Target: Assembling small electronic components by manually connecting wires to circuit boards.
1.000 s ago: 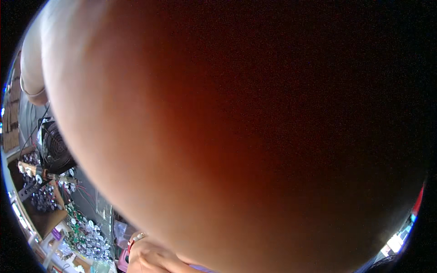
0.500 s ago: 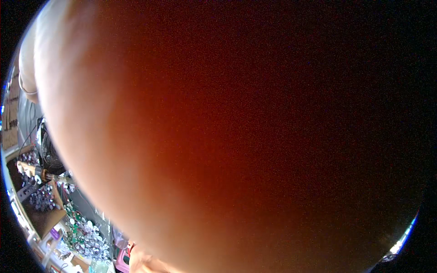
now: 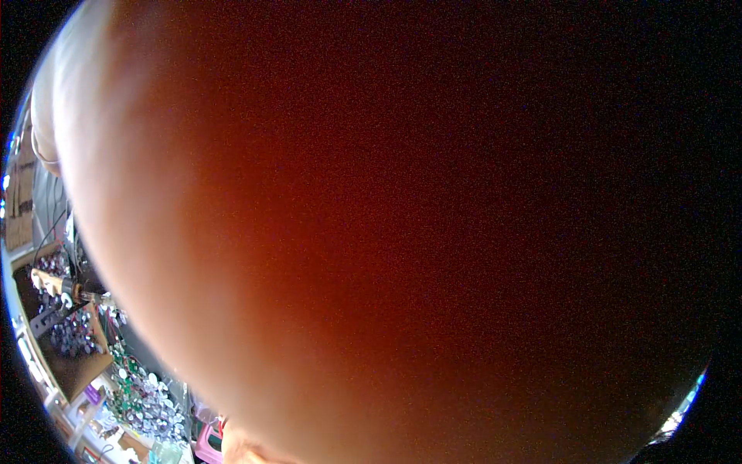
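Note:
Blurred skin of a hand (image 3: 147, 255) lies close over the lens and hides most of the view; which of my hands it is, I cannot tell. At the upper left rim a finger-like shape (image 3: 44, 131) shows beside it, with a thin curved line near its lower end. Another patch of skin (image 3: 246, 447) appears at the lower edge, next to a pink plastic thing (image 3: 207, 447). Neither hand shows enough of its fingers to reveal whether it holds anything.
Along the left rim stands a brown open box (image 3: 81, 371) with many small shiny parts. A tan-and-dark handled tool (image 3: 62, 288) with a metal shaft lies across it. Below is a heap of small green and whitish parts (image 3: 147, 402). Dark cables (image 3: 54, 205) lie farther up.
The covering hand has shifted slightly toward the left, hiding a little more of the dark cables. The skin patch at the lower edge shows slightly less.

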Tool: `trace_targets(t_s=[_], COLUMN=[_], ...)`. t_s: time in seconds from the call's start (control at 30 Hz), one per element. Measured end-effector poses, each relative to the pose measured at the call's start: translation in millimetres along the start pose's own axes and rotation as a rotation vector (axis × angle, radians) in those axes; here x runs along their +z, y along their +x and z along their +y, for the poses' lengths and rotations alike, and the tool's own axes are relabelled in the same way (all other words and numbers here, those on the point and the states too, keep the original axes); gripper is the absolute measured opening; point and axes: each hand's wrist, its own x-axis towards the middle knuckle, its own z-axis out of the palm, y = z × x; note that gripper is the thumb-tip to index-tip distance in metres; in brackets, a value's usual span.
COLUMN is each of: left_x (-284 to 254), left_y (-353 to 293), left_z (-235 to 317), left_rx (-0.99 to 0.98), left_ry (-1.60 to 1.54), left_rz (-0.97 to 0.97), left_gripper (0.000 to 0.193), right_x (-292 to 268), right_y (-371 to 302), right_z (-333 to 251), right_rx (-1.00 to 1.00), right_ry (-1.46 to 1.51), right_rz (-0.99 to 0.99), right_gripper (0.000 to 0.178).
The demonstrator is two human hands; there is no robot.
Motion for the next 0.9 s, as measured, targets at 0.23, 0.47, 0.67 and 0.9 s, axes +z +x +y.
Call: trace_targets(t_s=[0.23, 0.47, 0.67, 0.9], left_x=[-0.8, 6.7, 11.9, 1.6], left_y=[3.1, -1.3, -5.4, 10.8], left_z=[1.1, 8.0, -5.0, 3.9], left_rx=[-0.036, -0.051, 0.263, -0.017], left_ry=[-0.009, 0.042, -0.019, -0.293], left_rz=[-0.015, 0.016, 0.013, -0.045], left_gripper=[0.042, 0.035, 0.099, 0.113], right_x=[-6.4, -14.0, -15.3, -17.4], right_y=[-8.9, -3.6, 9.7, 13.7], right_z=[17.1, 8.7, -3.2, -2.0], right_rx=[0.060, 0.041, 0.005, 0.007], right_ry=[-0.028, -0.056, -0.084, -0.105], right_rz=[0.008, 0.023, 0.027, 0.030], right_gripper=[0.028, 0.029, 0.029, 0.030])
